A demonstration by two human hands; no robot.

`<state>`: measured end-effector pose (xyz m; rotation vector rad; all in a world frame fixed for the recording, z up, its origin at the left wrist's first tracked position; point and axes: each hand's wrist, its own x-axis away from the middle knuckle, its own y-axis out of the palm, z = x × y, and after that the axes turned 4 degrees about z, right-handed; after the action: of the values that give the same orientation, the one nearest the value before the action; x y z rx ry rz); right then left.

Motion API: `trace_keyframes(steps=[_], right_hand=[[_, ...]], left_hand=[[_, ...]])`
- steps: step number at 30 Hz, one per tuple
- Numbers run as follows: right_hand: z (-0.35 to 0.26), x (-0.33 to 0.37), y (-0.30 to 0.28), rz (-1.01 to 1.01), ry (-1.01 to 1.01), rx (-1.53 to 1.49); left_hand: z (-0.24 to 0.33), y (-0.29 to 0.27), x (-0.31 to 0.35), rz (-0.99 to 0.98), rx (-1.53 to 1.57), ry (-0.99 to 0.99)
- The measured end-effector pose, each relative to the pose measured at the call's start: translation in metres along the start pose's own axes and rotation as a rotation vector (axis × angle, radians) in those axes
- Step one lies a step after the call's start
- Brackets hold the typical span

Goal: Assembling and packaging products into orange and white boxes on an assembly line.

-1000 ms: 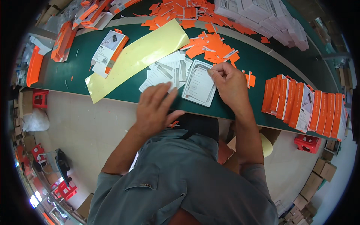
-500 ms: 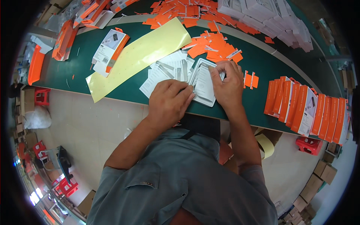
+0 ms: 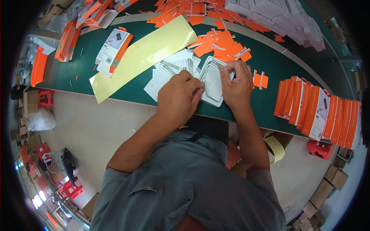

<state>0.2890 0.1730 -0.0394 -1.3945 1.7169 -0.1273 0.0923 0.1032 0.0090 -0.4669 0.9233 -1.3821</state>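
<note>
A shallow white tray [image 3: 212, 102] lies tilted on the green table, with a printed white leaflet [image 3: 213, 84] inside it. My right hand [image 3: 237, 85] grips the tray's right side, thumb over the rim and fingers curled behind. At the left rim, my left hand [image 3: 179, 94] is closed in a pinch, its fingertips against the tray and the leaflet's edge. What the pinch holds, if anything, is hidden. Loose printed leaflets [image 3: 156, 85] lie fanned out just beyond my left hand.
Orange card pieces [image 3: 221, 44] are heaped behind the tray. A yellow sheet [image 3: 144, 57] crosses the table, with a white-and-orange box [image 3: 113, 48] on its left part. A row of orange boxes [image 3: 308, 106] stands at right; white packages [image 3: 275, 19] are stacked at the back right.
My left hand has shifted slightly right and its fingers have drawn into a tighter pinch. The leaflet now sits askew in the tray. My right hand keeps its grip.
</note>
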Motion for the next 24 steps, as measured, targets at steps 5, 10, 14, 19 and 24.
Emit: trace_keyframes(steps=[5,10,14,19,24], right_hand=[[-0.003,0.000,0.000,0.006,0.017,-0.006],[0.004,0.003,0.001,0.021,0.030,-0.062],[0.002,0.003,0.000,0.034,0.062,-0.106],[0.006,-0.001,0.002,0.064,0.344,-0.485],[-0.009,-0.009,-0.011,0.076,0.412,-0.701]], left_hand=[[0.001,0.004,-0.012,-0.075,-0.039,-0.075],[-0.008,0.009,-0.003,-0.018,-0.084,0.021],[-0.011,0.006,0.015,0.037,-0.180,0.228],[-0.027,0.004,0.031,0.148,-0.128,0.335],[-0.023,0.007,0.044,0.369,0.052,0.285]])
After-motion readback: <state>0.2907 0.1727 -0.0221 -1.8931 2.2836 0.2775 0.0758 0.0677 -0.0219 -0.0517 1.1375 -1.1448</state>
